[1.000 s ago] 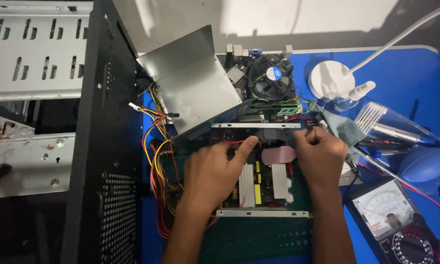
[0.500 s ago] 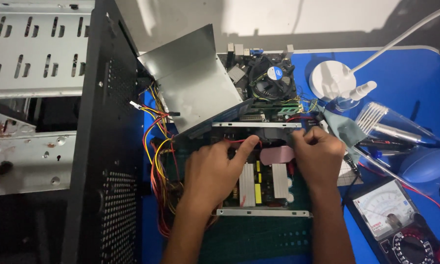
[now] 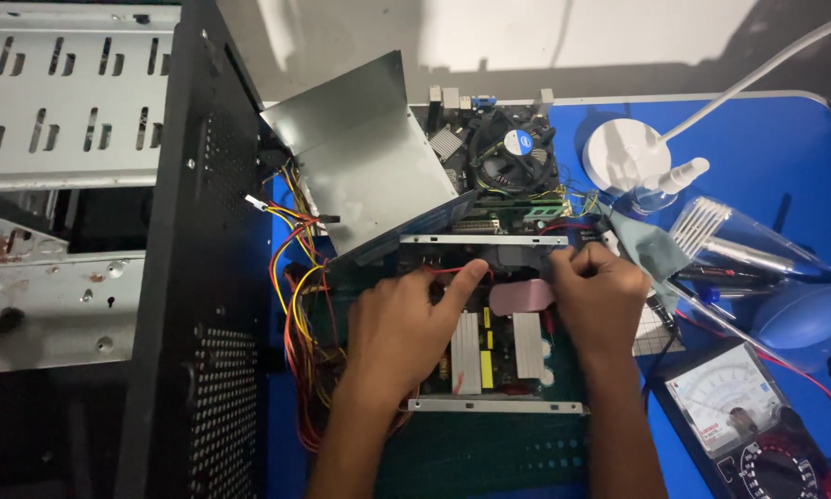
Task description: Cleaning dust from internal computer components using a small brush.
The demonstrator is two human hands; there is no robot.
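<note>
— Power supply board, with its grey heat sinks and yellow parts, sits in an open metal frame at the middle of the blue table. Where are the person's hands?

— Both are on it. The left hand lies flat over the board's left half, fingers together, the index finger stretched up toward a red wire at the far edge. The right hand is curled at the upper right corner, fingers bunched and closed; what they pinch cannot be made out.

— What lies between them?

— A pink oval pad, just beside the right hand's knuckles.

— And what crowds the spot?

— On the left, a bundle of yellow, red and black cables spills beside the board, pressed against a black perforated computer case that stands upright. A bent grey metal cover leans over the board's far left corner. Behind it sits a motherboard with a round cooler fan.

— To the right?

— An analogue multimeter lies near the right forearm, its red lead trailing off. Farther back are a white lamp base, a small spray bottle, a clear-handled brush and a blue air blower, all apart from the hands.
</note>
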